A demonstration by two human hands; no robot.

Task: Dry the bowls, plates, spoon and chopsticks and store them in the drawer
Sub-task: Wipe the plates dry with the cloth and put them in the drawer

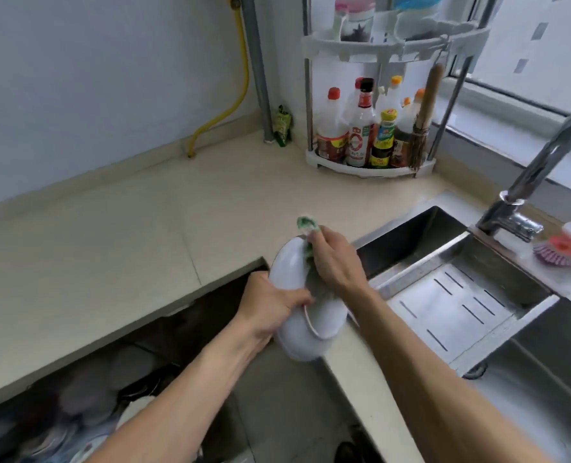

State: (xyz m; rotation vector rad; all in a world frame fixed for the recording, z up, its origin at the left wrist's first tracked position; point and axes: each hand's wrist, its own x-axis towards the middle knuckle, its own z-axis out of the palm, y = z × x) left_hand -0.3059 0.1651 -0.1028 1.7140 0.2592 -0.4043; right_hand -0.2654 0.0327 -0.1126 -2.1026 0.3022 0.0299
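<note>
From the head camera, one white bowl [306,305] is seen held on edge above the front lip of the counter [110,235], between two bare hands. The left hand [270,304] is wrapped around the bowl's rim, thumb laid across the outer wall, fingers hidden behind it. The right hand [336,262] is closed on one green-and-white cloth [307,228], which is pressed against the upper part of the bowl; a tuft of the cloth is seen sticking out just above the knuckles. A second bowl nested in the first is hinted at by a rim line, but that cannot be told for sure.

Below and to the left of the gripped bowl, one drawer [117,379] is seen pulled open under the counter, with dark, blurred crockery inside; no count can be made there. To the right of the right hand, one steel sink [411,238] is seen, with one slotted drain tray [458,305] set in it. Beyond the tray, one tap [538,168] is seen, and beside it one pink dish brush [564,248]. Further back from the hands, one corner rack [371,162] is seen against the wall, holding about seven sauce bottles on its lower shelf. Spoon and chopsticks cannot be made out.
</note>
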